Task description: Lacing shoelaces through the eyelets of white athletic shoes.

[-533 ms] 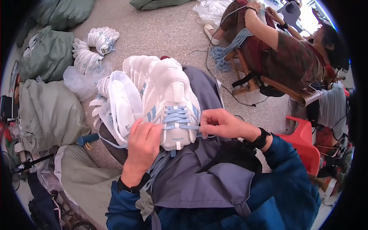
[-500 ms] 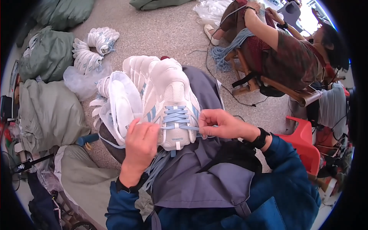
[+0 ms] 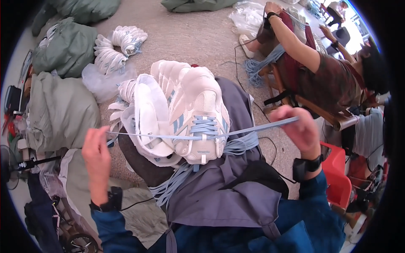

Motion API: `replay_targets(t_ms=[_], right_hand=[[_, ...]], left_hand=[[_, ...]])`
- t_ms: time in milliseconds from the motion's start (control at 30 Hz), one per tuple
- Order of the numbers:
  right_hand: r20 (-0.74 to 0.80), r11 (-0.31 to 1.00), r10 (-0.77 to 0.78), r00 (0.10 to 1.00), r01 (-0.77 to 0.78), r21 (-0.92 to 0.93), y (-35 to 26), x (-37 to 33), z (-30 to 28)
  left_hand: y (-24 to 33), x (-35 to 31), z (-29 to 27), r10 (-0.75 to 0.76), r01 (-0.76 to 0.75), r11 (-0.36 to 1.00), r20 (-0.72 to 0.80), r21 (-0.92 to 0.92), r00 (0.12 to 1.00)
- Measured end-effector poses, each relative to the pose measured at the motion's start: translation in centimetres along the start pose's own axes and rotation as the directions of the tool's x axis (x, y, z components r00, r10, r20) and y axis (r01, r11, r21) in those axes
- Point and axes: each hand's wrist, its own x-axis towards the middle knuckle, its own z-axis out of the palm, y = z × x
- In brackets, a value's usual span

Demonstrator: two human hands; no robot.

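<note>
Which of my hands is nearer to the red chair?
Right. In the picture, your right hand is above-left of the red chair; your left hand is beyond the shoes.

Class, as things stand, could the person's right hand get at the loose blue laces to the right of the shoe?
Probably yes: nothing appears to block the right hand from the loose blue laces, though it seems busy holding one end of the stretched lace.
</note>
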Motion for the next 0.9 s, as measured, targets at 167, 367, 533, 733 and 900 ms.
replay_targets(t_ms=[167,367,533,733,900], right_hand=[[-0.142,0.78,-0.171,0.975,0.222,0.584,-4.6,-2.1,-4.8],[-0.302,0.755,-0.192,0.934,0.337,0.563,-8.4,-4.0,-9.8],[-0.423,0.861,-0.259,0.868,0.406,0.306,-11.6,-5.3,-11.3],[-0.366,0.977,-0.18,0.913,0.208,0.038,-7.7,-3.5,-9.7],[-0.148,0.956,0.259,0.954,-0.276,-0.104,2.1,0.8,-1.1]], left_hand=[[-12.5,-1.5,-2.6,-0.077,0.083,0.992,-0.064,0.099,0.995],[-21.0,-3.1,-6.8,-0.124,0.164,0.933,-0.142,0.322,0.982],[-18.2,-2.9,-7.4,-0.113,0.221,0.762,-0.211,0.609,0.971],[2.3,-4.5,1.0,-0.309,0.289,0.894,-0.003,-0.343,0.951],[9.8,-6.8,9.2,-0.275,0.526,0.493,0.45,-0.693,0.85]])
